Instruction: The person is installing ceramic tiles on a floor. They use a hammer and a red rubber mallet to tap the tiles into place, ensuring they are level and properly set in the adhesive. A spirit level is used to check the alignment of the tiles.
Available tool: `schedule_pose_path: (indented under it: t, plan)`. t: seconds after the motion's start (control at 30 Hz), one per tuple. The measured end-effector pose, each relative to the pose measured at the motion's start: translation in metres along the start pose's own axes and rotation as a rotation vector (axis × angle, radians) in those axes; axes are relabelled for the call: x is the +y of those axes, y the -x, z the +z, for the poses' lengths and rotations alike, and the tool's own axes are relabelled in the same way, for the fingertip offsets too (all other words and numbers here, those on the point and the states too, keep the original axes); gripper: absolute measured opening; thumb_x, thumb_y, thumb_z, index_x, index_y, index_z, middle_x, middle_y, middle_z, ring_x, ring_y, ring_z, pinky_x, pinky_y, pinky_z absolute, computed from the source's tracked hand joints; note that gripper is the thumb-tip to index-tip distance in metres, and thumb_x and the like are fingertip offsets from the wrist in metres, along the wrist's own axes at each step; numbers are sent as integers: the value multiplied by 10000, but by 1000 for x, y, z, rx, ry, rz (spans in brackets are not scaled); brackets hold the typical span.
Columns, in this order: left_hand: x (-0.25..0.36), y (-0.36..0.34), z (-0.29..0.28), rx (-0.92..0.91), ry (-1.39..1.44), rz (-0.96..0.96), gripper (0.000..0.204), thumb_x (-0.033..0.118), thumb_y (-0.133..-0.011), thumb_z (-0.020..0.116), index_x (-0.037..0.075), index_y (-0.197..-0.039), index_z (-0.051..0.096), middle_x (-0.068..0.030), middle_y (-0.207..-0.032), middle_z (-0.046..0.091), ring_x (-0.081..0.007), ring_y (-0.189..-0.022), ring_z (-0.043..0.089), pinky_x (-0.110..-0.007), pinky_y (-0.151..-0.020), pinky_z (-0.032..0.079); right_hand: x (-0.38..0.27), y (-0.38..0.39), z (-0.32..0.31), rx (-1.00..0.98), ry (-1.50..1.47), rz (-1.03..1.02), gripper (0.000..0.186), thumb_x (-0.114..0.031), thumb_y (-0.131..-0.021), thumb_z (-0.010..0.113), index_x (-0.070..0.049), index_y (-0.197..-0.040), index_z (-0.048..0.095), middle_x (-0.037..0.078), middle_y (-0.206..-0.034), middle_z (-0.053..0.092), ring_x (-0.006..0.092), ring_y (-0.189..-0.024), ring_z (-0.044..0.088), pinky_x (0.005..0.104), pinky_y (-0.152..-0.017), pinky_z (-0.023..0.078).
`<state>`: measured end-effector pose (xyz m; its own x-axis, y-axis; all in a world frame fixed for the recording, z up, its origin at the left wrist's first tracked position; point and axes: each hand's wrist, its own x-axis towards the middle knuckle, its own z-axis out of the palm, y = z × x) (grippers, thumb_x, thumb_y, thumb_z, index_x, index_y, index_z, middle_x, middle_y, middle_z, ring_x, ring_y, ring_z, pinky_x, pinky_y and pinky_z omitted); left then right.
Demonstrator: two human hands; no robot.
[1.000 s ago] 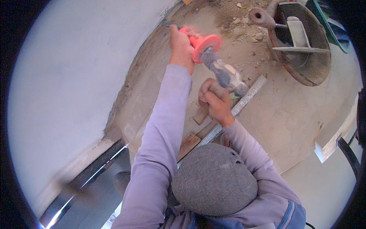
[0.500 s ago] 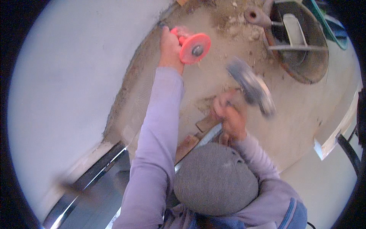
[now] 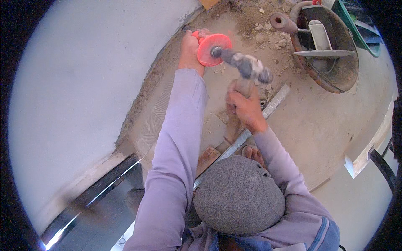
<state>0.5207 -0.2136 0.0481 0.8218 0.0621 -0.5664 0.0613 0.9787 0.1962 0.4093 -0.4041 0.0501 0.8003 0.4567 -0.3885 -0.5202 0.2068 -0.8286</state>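
The left hand [image 3: 190,48] clasps the chisel [image 3: 209,49] angled into the wall's foot, while the right hand [image 3: 244,106], just below-right, grasps the hammer [image 3: 250,69] meeting the chisel's head.

A building site, indoors: a bare cement floor [image 3: 318,125] strewn with rubble [image 3: 268,25] meets a smooth plastered wall [image 3: 83,83]. A mortar-caked wheelbarrow [image 3: 335,79] stands near (its tray grey with dried mix), and a metal straightedge [image 3: 251,129] lies on the floor.

Pale plastered wall [image 3: 83,83], dusty concrete floor [image 3: 318,121]
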Motion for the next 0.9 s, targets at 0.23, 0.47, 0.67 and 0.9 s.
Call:
schedule_pose_path:
  t: [0.23, 0.47, 0.67, 0.9]
  plan:
    - [-13, 30, -11, 115, -180, 19, 387, 416, -957, 307, 98, -744, 365, -4, -613, 421, -124, -476, 398, -286, -403, 350, -9, 45, 4, 13, -551, -13, 82, -72, -819, 472, -54, -776, 404, 28, -594, 418, 130, -434, 406, 296, -405, 368]
    - [-28, 39, 3, 167, -107, 85, 417, 465, -948, 298, 110, -740, 363, 17, -575, 399, -105, -455, 380, -262, -393, 335, -12, 40, 18, 9, -471, 51, 128, -33, -669, 454, -78, -707, 341, 27, -574, 349, 127, -445, 339, 282, -418, 332]
    - [-24, 32, -9, 89, -14, 59, 462, 503, -938, 291, 111, -704, 363, 23, -565, 395, -99, -448, 369, -249, -398, 330, -10, 47, 15, -8, -481, -71, 89, -6, -706, 493, -40, -717, 412, 57, -556, 444, 137, -437, 407, 289, -408, 369]
    - [-30, 31, -5, 117, -132, 101, 473, 517, -932, 303, 113, -701, 385, 33, -549, 393, -98, -439, 364, -247, -403, 333, -10, 46, 14, -22, -474, -32, 92, -21, -695, 496, -39, -694, 406, 58, -553, 444, 137, -437, 410, 285, -407, 370]
